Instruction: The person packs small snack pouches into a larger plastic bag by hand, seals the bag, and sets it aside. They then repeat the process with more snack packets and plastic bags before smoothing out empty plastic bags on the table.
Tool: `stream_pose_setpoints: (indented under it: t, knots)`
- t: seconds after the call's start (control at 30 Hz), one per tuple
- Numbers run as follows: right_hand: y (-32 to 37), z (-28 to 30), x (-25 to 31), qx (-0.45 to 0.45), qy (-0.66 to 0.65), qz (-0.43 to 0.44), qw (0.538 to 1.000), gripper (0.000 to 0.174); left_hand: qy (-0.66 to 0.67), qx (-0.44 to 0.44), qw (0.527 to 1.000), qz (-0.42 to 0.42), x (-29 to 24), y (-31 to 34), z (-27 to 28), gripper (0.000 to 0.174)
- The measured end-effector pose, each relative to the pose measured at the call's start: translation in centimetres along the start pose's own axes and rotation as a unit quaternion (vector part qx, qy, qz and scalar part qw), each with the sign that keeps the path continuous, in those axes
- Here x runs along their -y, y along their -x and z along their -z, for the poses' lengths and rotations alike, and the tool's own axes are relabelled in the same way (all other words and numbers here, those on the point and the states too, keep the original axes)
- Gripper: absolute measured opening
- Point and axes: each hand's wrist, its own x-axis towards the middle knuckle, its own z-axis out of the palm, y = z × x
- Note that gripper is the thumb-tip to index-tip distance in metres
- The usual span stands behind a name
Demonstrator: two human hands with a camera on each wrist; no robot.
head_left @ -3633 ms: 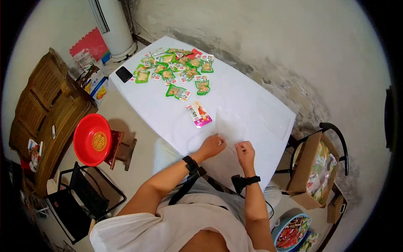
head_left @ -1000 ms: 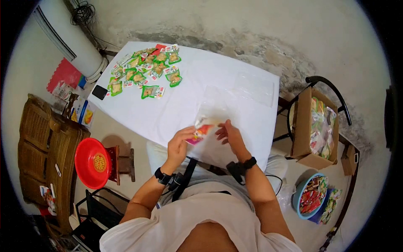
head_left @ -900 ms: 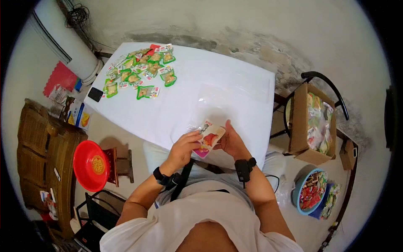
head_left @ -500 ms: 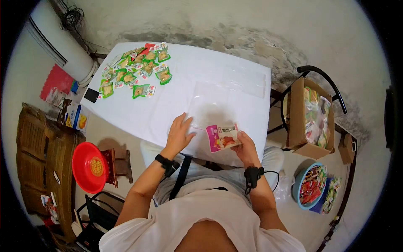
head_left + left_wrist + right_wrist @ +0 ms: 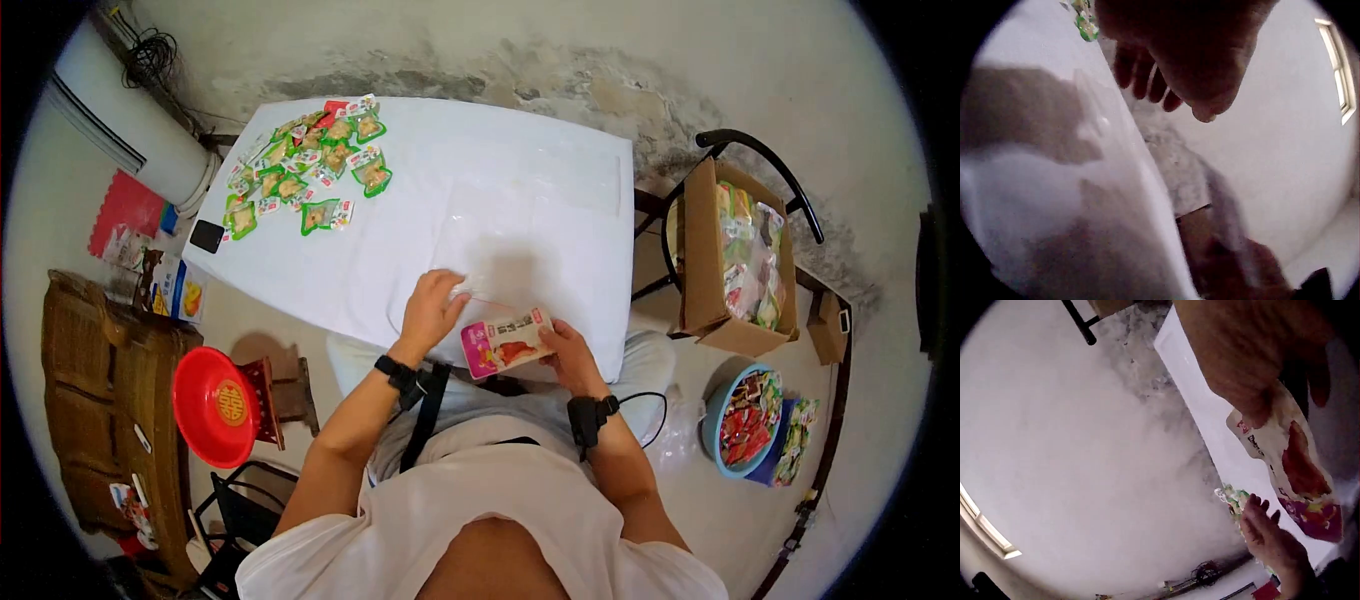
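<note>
The right hand pinches one end of a cream and purple food pouch, held above the near edge of the white-covered table. In the right wrist view the pouch hangs from that hand, its purple end pointing away. The left hand is just left of the pouch, fingers loosely extended and apart from it. Seen in the left wrist view, the left hand has nothing visible in its fingers. A clear plastic bag lies flat on the table beyond both hands.
Green-edged snack packets cover the table's far left, beside a black phone. A red basin stands left. On the right are a cardboard box of packets and a blue tub of packets.
The pouch, earlier lying on the table, was picked up and turned, passing from between both hands to the right hand alone. The left hand let go of it. The head view has shifted.
</note>
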Motion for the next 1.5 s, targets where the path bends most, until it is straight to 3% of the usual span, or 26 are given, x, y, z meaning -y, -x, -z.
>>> stream_pose_setpoints:
  t: [0.03, 0.07, 0.1, 0.13, 0.2, 0.23, 0.3, 0.33, 0.37, 0.4, 0.47, 0.57, 0.7, 0.77, 0.87, 0.93, 1.17, 1.27, 1.37, 1.5]
  knots:
    - [-0.4, -0.4, 0.4, 0.011, 0.024, 0.012, 1.000, 0.029, 0.137, 0.065, 0.977, 0.149, -1.0, 0.3, 0.4, 0.026]
    - [-0.6, -1.0, 1.0, 0.023, 0.050, 0.023, 0.998, 0.029, 0.267, 0.125, 0.909, 0.293, -1.5, 0.9, 0.7, 0.027]
    - [-0.7, -1.7, 1.5, 0.026, 0.050, 0.022, 0.998, 0.029, 0.376, 0.159, 0.864, 0.293, -1.4, 1.6, 0.5, 0.029]
    - [-0.6, -2.4, 2.0, 0.039, 0.061, 0.026, 0.997, 0.028, 0.375, 0.157, 0.865, 0.296, -1.5, 2.3, 0.8, 0.029]
    - [-1.3, -3.3, 2.4, 0.056, 0.073, 0.029, 0.995, 0.028, 0.482, 0.283, 0.720, 0.411, -3.0, 2.8, 2.6, 0.029]
    - [-2.0, -3.4, 2.2, 0.053, 0.082, 0.032, 0.995, 0.027, 0.482, 0.279, 0.721, 0.412, -3.1, 3.5, 2.7, 0.029]
    - [-3.4, -3.6, 2.0, 0.050, 0.092, 0.034, 0.994, 0.027, 0.527, 0.211, 0.672, 0.475, -3.1, 5.3, 3.0, 0.029]
    - [-4.0, -3.8, 1.9, -0.018, 0.267, 0.174, 0.948, 0.027, 0.528, 0.209, 0.672, 0.476, -3.1, 6.1, 3.2, 0.029]
    - [-4.4, -3.9, 1.9, -0.084, 0.426, 0.306, 0.847, 0.028, 0.527, 0.187, 0.659, 0.503, -2.9, 6.8, 3.6, 0.028]
    - [-4.9, -4.0, 2.0, -0.083, 0.426, 0.306, 0.847, 0.028, 0.525, 0.165, 0.646, 0.529, -2.7, 7.7, 4.0, 0.028]
    - [-5.6, -4.4, 2.0, -0.053, 0.616, 0.445, 0.648, 0.029, 0.517, 0.153, 0.643, 0.544, -1.3, 9.8, 3.5, 0.029]
    - [-6.6, -5.2, 1.5, -0.063, 0.663, 0.408, 0.624, 0.023, 0.524, 0.099, 0.640, 0.554, -0.9, 10.1, 3.6, 0.023]
    - [-8.7, -4.6, 0.4, -0.057, 0.665, 0.409, 0.622, 0.011, 0.527, 0.103, 0.631, 0.560, -0.2, 10.2, 2.6, 0.024]
    - [-8.9, -4.6, 0.6, -0.069, 0.631, 0.392, 0.666, 0.009, 0.538, 0.108, 0.625, 0.555, -0.3, 9.7, 2.2, 0.026]
    - [-8.2, -5.0, 1.4, -0.066, 0.602, 0.392, 0.692, 0.008, 0.536, 0.124, 0.623, 0.556, -0.6, 8.7, 2.0, 0.026]
    - [-7.8, -5.1, 1.8, -0.066, 0.586, 0.417, 0.692, 0.006, 0.491, 0.144, 0.675, 0.532, -0.5, 8.1, 1.7, 0.025]
    - [-6.3, -5.4, 2.6, -0.014, 0.537, 0.462, 0.705, 0.005, 0.489, 0.107, 0.696, 0.516, 0.3, 5.4, 1.8, 0.025]
    - [-5.4, -6.0, 2.8, 0.007, 0.526, 0.441, 0.727, 0.009, 0.497, 0.096, 0.693, 0.514, 0.5, 4.7, 1.5, 0.028]
    - [-4.9, -6.7, 3.0, 0.030, 0.534, 0.435, 0.724, 0.011, 0.549, 0.160, 0.667, 0.477, -0.2, 4.0, 1.3, 0.032]
    - [-4.5, -7.0, 2.7, 0.066, 0.570, 0.388, 0.722, 0.012, 0.592, 0.158, 0.643, 0.459, -0.2, 4.0, -0.5, 0.031]
